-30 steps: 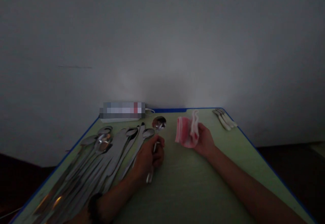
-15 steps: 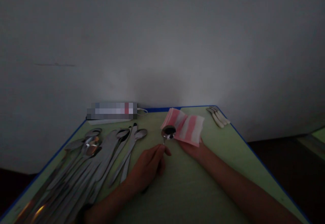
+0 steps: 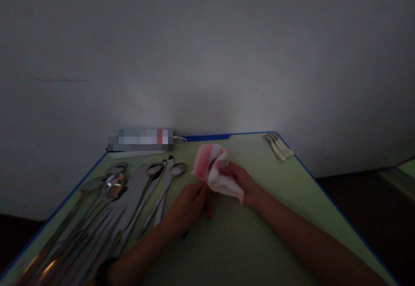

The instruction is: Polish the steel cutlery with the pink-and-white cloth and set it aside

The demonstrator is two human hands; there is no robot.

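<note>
In the middle of the table, my left hand (image 3: 191, 201) is closed around the handle of a spoon, whose bowl is now hidden under a cloth. That cloth (image 3: 210, 165), striped pink and white, is bunched up and wrapped over the spoon's bowl. From the right, my right hand (image 3: 240, 180) grips the cloth and presses it round the bowl. Left of my left hand lies a loose spread of metal cutlery, with a spoon (image 3: 177, 170) nearest to it.
Large serving spoons (image 3: 115, 186) and long-handled utensils cover the table's left side. A few forks with pale handles (image 3: 277, 147) lie at the far right corner. A blurred-out box (image 3: 141, 140) with a white cord stands at the back left, against the wall (image 3: 207, 61).
My right hand has turned and brought the cloth leftward over the spoon's bowl. The cloth went from spread out to bunched, and the bowl is covered. My left hand stayed nearly in place.
</note>
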